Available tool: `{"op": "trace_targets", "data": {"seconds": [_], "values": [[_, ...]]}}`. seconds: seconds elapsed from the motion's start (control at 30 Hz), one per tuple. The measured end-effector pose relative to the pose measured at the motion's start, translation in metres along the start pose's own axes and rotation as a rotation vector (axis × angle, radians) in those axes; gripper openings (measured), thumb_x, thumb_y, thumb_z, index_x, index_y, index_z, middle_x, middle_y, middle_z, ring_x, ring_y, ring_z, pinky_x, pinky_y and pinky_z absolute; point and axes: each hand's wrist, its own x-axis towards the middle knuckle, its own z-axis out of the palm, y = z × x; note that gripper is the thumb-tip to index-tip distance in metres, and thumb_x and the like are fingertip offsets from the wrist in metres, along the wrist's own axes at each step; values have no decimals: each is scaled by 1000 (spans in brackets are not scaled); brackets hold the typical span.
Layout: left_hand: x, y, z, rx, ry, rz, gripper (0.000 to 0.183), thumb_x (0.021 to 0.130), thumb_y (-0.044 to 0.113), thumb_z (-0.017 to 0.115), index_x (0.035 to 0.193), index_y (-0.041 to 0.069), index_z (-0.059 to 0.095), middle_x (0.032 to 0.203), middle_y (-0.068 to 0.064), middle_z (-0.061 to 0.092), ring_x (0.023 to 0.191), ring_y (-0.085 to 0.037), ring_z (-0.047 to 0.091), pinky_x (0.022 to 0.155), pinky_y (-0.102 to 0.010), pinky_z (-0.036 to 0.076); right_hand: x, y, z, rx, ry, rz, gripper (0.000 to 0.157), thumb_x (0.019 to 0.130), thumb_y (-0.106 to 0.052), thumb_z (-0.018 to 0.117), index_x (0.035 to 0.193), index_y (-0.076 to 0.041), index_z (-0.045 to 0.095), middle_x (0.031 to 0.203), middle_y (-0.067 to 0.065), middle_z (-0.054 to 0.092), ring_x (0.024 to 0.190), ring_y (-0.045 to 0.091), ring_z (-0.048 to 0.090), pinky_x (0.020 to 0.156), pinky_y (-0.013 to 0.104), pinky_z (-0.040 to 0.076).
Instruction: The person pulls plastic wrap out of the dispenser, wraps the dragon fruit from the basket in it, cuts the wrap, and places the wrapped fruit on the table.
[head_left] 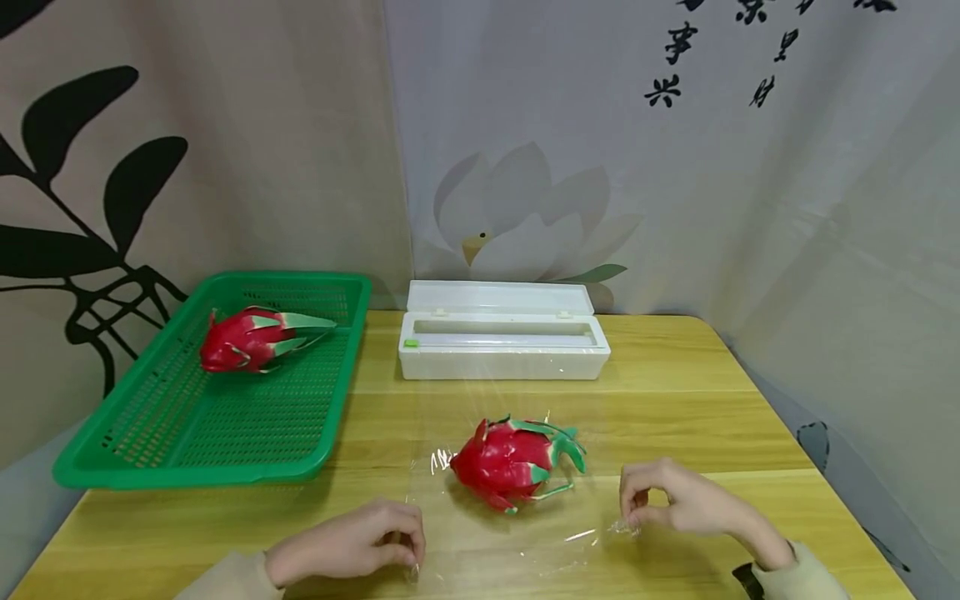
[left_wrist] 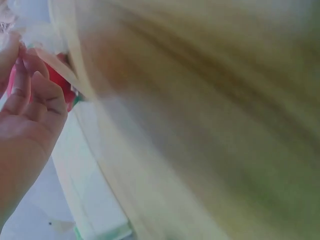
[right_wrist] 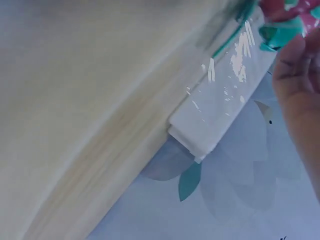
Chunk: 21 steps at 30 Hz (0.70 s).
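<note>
A red dragon fruit (head_left: 504, 463) with green scales lies on its side on a sheet of clear cling film (head_left: 555, 542) in the middle of the table. The left hand (head_left: 360, 540) pinches the film's near left corner between thumb and fingers. Over on the right, the other hand (head_left: 671, 498) pinches the film's right edge, where it bunches up. The film stretches back toward a white cling film dispenser (head_left: 504, 364), whose lid stands raised. In the left wrist view, the left hand (left_wrist: 32, 107) partly hides the dragon fruit. The right hand (right_wrist: 302, 85) is cut off by its frame's edge.
A green plastic basket (head_left: 225, 471) stands at the left of the wooden table (head_left: 667, 375), with a second dragon fruit (head_left: 251, 340) in it. Behind the table hangs a pale curtain (head_left: 525, 100) with printed leaves, a lotus and characters.
</note>
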Motion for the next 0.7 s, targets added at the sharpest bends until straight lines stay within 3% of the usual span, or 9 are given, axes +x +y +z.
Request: {"op": "trace_targets", "data": {"seconds": [0.17, 0.5, 0.7], "values": [[0, 1, -3, 18, 18, 26, 6, 91, 19, 60, 88, 18, 65, 83, 7, 62, 78, 11, 47, 67, -11, 47, 12, -1, -5, -38, 154, 12, 18, 85, 2, 65, 90, -15, 61, 82, -2, 60, 72, 5, 54, 62, 18, 48], [2, 7, -6, 29, 25, 30, 8, 92, 20, 59, 88, 17, 65, 84, 8, 61, 78, 11, 46, 66, -11, 47, 55, -3, 3, -169, 510, 264, 12, 86, -6, 67, 87, -18, 65, 77, -8, 60, 66, 2, 49, 59, 20, 44], [8, 14, -11, 32, 86, 38, 9, 94, 21, 56, 89, 18, 62, 87, 8, 61, 83, 7, 50, 71, -14, 48, 78, 5, 13, -259, 603, 321, 9, 82, -6, 71, 84, -14, 67, 77, -7, 61, 65, -1, 48, 56, 20, 46]]}}
